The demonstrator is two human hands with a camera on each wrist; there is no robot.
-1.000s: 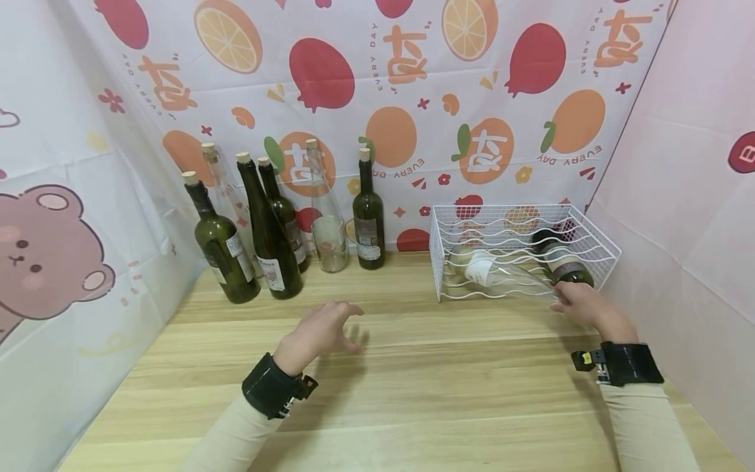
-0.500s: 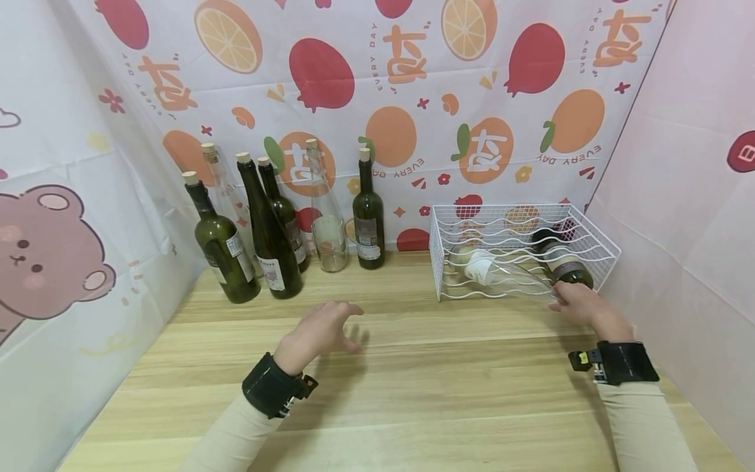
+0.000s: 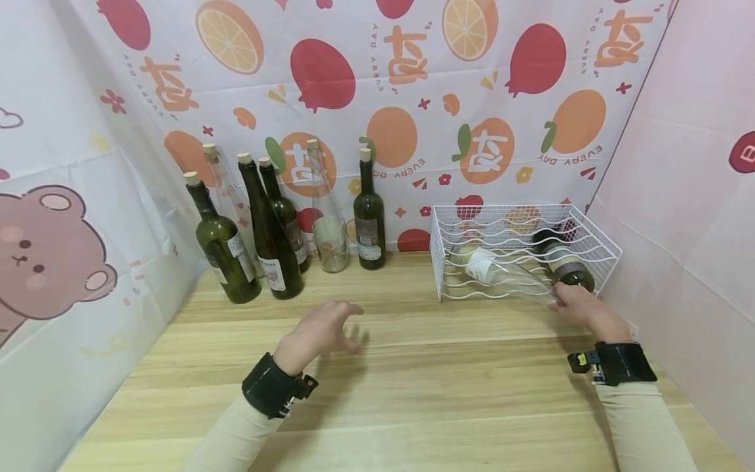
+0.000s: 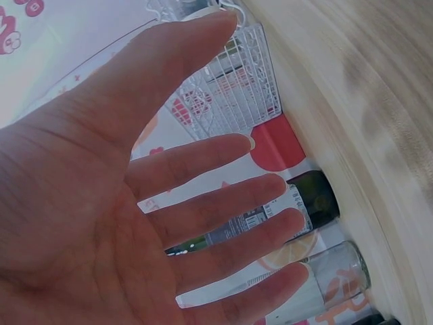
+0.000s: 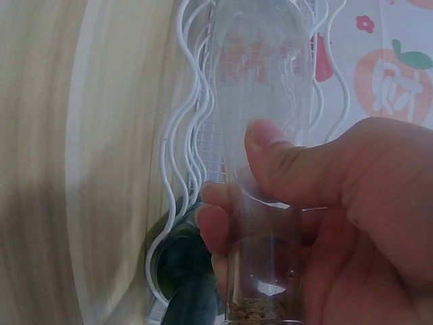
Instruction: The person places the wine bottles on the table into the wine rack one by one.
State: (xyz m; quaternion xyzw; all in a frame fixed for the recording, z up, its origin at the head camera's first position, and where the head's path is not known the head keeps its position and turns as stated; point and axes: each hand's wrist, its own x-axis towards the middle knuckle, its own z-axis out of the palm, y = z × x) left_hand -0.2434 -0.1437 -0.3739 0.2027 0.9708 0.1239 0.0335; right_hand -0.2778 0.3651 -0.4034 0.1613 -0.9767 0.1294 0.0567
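At the far left of the frame, a pink bear (image 3: 53,255) is printed on a white curtain. Right of it, six corked bottles stand upright on the wooden tabletop (image 3: 413,400), left of centre. First comes a green bottle (image 3: 227,255), with a clear bottle (image 3: 223,174) partly hidden behind it, then a tall dark bottle (image 3: 274,249) in front of another dark bottle (image 3: 286,216). A clear, wide-based bottle (image 3: 330,242) follows, and a slim green bottle (image 3: 368,229) ends the group. The fruit-printed backdrop (image 3: 419,85) rises behind them.

Below these bottles, left of lower centre, the person's left hand (image 3: 318,334) is over the table, holding nothing; the left wrist view shows its fingers straight and spread, the thumb well apart. A black band (image 3: 271,387) circles that wrist.

At middle right sits a white wire rack (image 3: 437,262) with wavy bars. A clear bottle with a white label (image 3: 480,265) lies aslant in it, base toward the upper left, neck projecting toward the lower right. The right hand (image 3: 580,308) grips that neck between thumb and curled fingers. Just beyond, at the rack's right end, lies a dark labelled bottle (image 3: 566,262).
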